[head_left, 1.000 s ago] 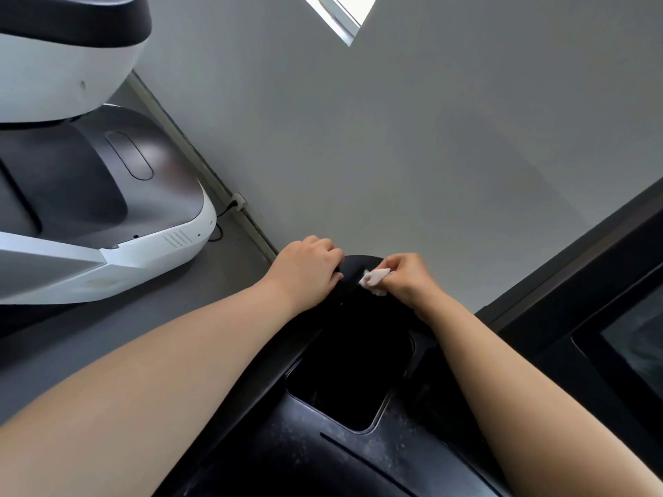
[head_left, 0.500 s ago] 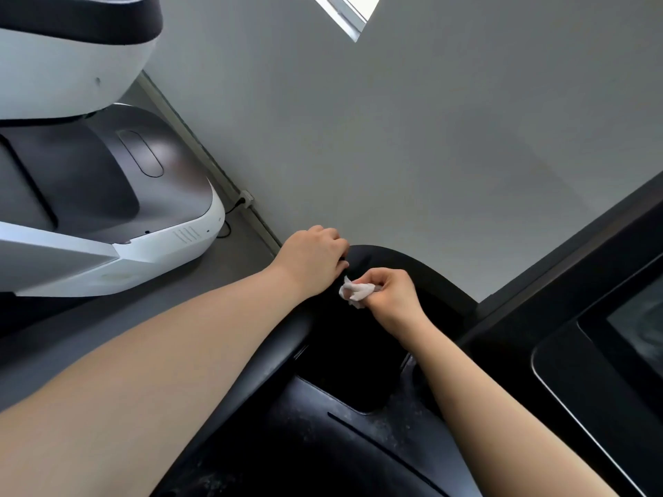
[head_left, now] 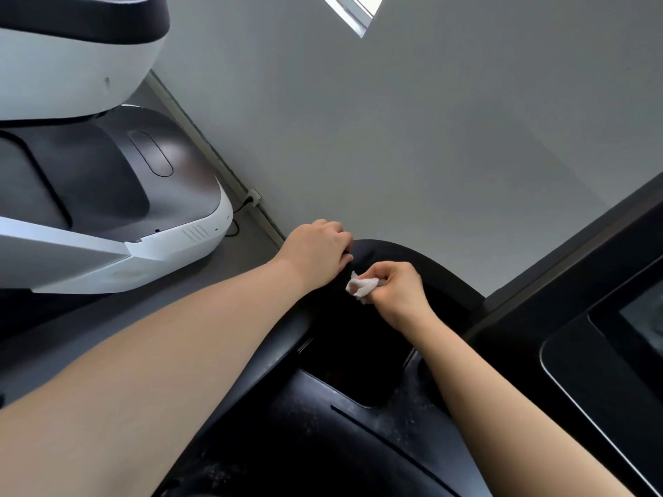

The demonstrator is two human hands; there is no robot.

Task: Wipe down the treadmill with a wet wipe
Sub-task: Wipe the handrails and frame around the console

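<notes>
The black treadmill console (head_left: 358,443) fills the lower middle of the view, its curved top handle bar (head_left: 430,261) arching from the left hand up and over toward the right, where it meets the dark frame beside the screen (head_left: 610,353). A white wet wipe (head_left: 360,285), crumpled into a small wad with no clear long axis, sits just below that bar's left end, its loose folds pointing left toward the other hand. The right hand (head_left: 398,290) pinches the wipe between curled fingers and thumb, knuckles up, with the wrist bent and the forearm running down to the lower right corner. The left hand (head_left: 315,252) grips the left end of the handle bar, fingers curled over its top edge, the forearm stretched out straight from the lower left. Below the hands a recessed tray (head_left: 358,371) is sunk into the console; it is too dark to tell its contents. To the left, on the grey floor (head_left: 233,267), stands a white and grey machine (head_left: 107,209), and a pale wall (head_left: 394,138) rises behind.
</notes>
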